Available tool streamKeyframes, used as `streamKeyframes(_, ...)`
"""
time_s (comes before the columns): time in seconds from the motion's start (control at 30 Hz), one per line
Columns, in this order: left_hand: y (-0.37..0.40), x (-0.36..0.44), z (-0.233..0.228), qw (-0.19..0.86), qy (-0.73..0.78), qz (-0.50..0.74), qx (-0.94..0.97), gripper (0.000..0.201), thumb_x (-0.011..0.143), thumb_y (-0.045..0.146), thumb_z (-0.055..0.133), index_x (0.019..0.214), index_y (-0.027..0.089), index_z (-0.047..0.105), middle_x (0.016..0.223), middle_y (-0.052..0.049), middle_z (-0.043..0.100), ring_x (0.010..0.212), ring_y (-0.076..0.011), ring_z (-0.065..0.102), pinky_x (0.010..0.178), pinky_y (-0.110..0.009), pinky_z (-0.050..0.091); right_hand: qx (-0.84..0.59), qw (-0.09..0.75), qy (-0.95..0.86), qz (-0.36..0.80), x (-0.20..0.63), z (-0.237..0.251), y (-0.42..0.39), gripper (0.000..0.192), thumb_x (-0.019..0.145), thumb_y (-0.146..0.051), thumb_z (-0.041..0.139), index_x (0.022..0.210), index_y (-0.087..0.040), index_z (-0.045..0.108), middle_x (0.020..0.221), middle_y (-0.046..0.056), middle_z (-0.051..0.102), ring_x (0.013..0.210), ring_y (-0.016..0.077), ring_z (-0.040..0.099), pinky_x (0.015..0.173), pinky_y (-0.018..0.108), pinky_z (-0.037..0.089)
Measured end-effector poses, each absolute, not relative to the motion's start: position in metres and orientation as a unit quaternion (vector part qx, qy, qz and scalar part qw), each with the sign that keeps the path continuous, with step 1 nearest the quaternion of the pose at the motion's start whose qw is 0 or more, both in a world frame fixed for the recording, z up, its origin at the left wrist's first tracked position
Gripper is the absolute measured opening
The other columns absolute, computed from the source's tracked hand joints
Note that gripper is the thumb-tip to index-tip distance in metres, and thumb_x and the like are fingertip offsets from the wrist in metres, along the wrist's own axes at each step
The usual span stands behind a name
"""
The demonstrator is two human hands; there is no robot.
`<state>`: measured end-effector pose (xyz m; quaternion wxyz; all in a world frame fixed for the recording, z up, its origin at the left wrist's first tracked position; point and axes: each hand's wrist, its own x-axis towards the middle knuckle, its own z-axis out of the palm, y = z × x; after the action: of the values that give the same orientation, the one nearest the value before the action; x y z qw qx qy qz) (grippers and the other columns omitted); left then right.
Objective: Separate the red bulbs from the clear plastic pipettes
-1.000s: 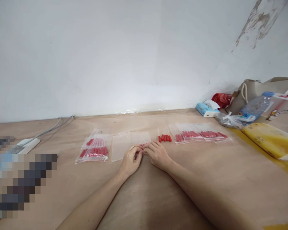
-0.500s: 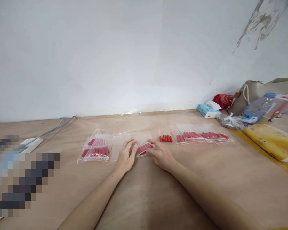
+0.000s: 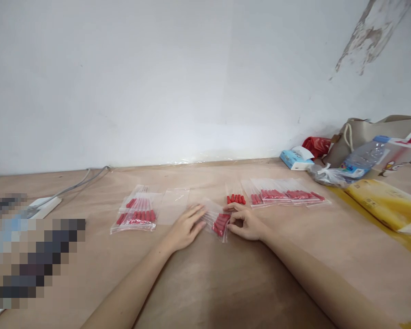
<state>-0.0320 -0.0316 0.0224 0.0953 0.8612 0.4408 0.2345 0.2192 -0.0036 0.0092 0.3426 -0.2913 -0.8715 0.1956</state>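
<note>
Two hands | clear bag [image 3: 219, 222] holds red caps | right hand [image 3: 245, 224] fingers pinching it | left hand [image 3: 185, 228] fingers spread

You face a white wall [image 3: 157, 77], its paint peeling at the upper right [image 3: 366, 36]; below runs a tan wooden table [image 3: 226, 283], evenly lit, meeting the wall.

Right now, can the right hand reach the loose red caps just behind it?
Probably yes. The right hand, pinching a small bag of red caps, sits just in front of the loose red caps, and only bare table lies between.
</note>
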Motion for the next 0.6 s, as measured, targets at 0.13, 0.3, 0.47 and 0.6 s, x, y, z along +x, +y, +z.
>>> streamKeyframes(0.13,-0.036,-0.019,0.019,0.081,0.425,0.197,0.880,0.039,0.088,0.034,0.040,0.125,0.021,0.045,0.125,-0.008,0.051,0.124,-0.0222,0.038,0.108,-0.049,0.016,-0.325,0.369,-0.863,0.118,0.220,0.005,-0.006,0.006,0.070,-0.016,0.058,0.070,-0.019,0.063,0.097,0.008,0.057,0.096,0.0197,0.053,0.085,0.038,0.042)
streamKeyframes(0.3,-0.049,-0.015,0.019,0.135,0.413,0.238,0.869,0.029,0.089,0.026,0.039,0.112,0.019,0.055,0.109,-0.008,0.056,0.108,-0.0180,0.050,0.095,-0.035,0.040,-0.358,0.345,-0.863,0.089,0.233,0.008,-0.011,0.008,0.070,-0.019,0.060,0.074,-0.022,0.067,0.093,0.006,0.055,0.091,0.0198,0.051,0.082,0.039,0.041)
streamKeyframes(0.47,-0.064,-0.017,0.019,0.178,0.393,0.267,0.862,0.021,0.086,0.020,0.043,0.098,0.019,0.060,0.097,-0.006,0.057,0.091,-0.0154,0.054,0.082,-0.029,0.045,-0.352,0.297,-0.874,0.157,0.232,0.018,-0.018,0.013,0.074,-0.022,0.058,0.083,-0.023,0.067,0.084,0.005,0.055,0.086,0.0190,0.050,0.079,0.036,0.041)
streamKeyframes(0.6,-0.069,-0.024,0.018,0.198,0.394,0.285,0.851,0.019,0.085,0.020,0.046,0.097,0.020,0.060,0.100,-0.006,0.056,0.091,-0.0152,0.054,0.080,-0.028,0.045,-0.326,0.277,-0.847,0.316,0.223,0.023,-0.024,0.015,0.077,-0.018,0.051,0.087,-0.020,0.062,0.074,0.001,0.057,0.070,0.0139,0.052,0.065,0.027,0.044)
